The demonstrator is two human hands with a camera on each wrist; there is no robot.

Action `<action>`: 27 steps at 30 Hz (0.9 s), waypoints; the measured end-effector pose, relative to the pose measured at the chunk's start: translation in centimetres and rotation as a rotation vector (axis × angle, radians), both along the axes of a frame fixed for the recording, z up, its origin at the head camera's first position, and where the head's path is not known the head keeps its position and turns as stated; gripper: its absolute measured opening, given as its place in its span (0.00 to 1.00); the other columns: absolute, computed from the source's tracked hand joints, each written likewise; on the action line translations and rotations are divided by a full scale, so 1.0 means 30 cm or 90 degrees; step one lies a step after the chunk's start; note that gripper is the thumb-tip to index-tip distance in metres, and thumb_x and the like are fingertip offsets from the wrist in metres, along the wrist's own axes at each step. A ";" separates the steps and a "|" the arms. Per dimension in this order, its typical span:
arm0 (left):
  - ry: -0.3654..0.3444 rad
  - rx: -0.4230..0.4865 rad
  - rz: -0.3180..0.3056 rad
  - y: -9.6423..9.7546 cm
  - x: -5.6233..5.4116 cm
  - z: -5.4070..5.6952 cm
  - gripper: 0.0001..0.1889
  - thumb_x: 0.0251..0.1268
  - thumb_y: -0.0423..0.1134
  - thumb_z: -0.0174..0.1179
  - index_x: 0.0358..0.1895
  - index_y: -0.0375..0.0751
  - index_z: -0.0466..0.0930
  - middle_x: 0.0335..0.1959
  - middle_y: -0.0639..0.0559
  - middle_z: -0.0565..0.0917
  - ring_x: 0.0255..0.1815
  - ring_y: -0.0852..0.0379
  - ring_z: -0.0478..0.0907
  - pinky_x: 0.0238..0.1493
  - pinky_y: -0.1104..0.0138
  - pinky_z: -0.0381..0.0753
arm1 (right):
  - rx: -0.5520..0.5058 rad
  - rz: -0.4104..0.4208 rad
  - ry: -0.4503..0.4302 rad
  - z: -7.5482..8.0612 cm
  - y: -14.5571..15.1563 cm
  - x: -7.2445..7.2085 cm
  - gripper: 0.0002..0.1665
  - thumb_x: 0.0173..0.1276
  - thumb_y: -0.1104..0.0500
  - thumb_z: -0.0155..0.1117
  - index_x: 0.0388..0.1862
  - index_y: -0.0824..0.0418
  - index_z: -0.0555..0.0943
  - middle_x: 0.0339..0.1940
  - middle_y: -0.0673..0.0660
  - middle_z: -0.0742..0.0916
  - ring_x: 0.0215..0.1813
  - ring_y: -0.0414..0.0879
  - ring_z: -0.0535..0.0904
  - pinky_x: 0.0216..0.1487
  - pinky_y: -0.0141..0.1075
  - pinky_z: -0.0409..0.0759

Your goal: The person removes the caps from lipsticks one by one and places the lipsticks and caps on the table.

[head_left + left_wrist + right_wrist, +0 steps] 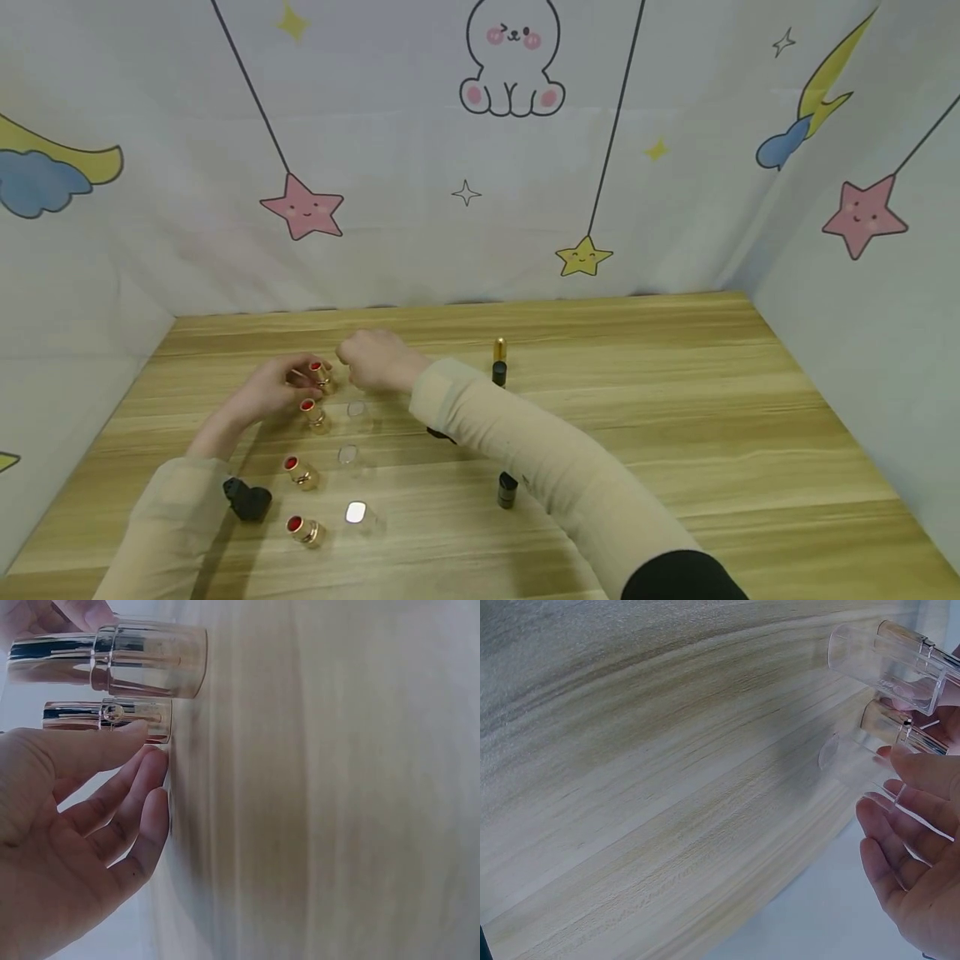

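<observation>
At the far end of a row of gold lipsticks with red tops, my left hand [279,385] pinches the rearmost lipstick [321,377] near its base, thumb in front and fingers behind. That lipstick stands upright on the wood table; in the left wrist view its shiny tube [75,715] sits behind a nearer lipstick [154,661]. Just to the right, my right hand [377,358] holds a clear cap [851,759] between thumb and fingers, right at the tabletop. The head view hides this cap behind the hand.
Nearer lipsticks [313,417] continue the row toward the front. Clear caps [357,410] stand in a parallel row to their right. Further right are a gold tube [500,348], a black one [499,374] and another black tube [507,492] beside the right sleeve. A printed curtain [420,250] borders the table.
</observation>
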State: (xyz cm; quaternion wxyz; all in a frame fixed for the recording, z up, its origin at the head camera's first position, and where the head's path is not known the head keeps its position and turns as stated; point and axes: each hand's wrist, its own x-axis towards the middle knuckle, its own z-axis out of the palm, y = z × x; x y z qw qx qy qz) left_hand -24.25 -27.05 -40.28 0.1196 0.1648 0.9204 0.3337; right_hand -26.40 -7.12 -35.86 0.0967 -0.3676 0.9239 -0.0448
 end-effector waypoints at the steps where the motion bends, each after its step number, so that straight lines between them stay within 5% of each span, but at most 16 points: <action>1: 0.002 0.002 -0.001 -0.001 0.000 0.000 0.18 0.59 0.30 0.64 0.53 0.31 0.77 0.39 0.38 0.84 0.41 0.46 0.82 0.35 0.67 0.79 | 0.001 -0.002 -0.002 0.000 -0.001 0.001 0.09 0.66 0.61 0.59 0.44 0.55 0.81 0.36 0.47 0.85 0.35 0.38 0.77 0.35 0.28 0.75; 7: 0.000 0.024 -0.003 -0.008 0.007 0.002 0.19 0.61 0.27 0.60 0.56 0.25 0.74 0.42 0.32 0.82 0.43 0.40 0.82 0.37 0.68 0.80 | 0.008 -0.024 -0.011 0.005 -0.003 0.007 0.17 0.66 0.61 0.59 0.54 0.54 0.80 0.49 0.47 0.86 0.49 0.39 0.82 0.47 0.30 0.79; 15: -0.007 0.027 0.030 -0.015 0.024 0.018 0.18 0.65 0.26 0.54 0.57 0.25 0.72 0.45 0.31 0.82 0.46 0.38 0.81 0.42 0.63 0.79 | 0.024 -0.034 0.018 0.025 0.011 0.011 0.16 0.67 0.58 0.57 0.53 0.52 0.80 0.48 0.46 0.86 0.48 0.41 0.82 0.44 0.33 0.79; 27: -0.037 -0.005 0.133 0.003 0.048 0.092 0.25 0.77 0.46 0.42 0.65 0.29 0.67 0.55 0.26 0.75 0.53 0.35 0.76 0.46 0.53 0.80 | 0.028 -0.061 0.000 0.074 0.043 0.007 0.21 0.70 0.48 0.58 0.59 0.52 0.77 0.56 0.47 0.83 0.54 0.42 0.79 0.49 0.35 0.80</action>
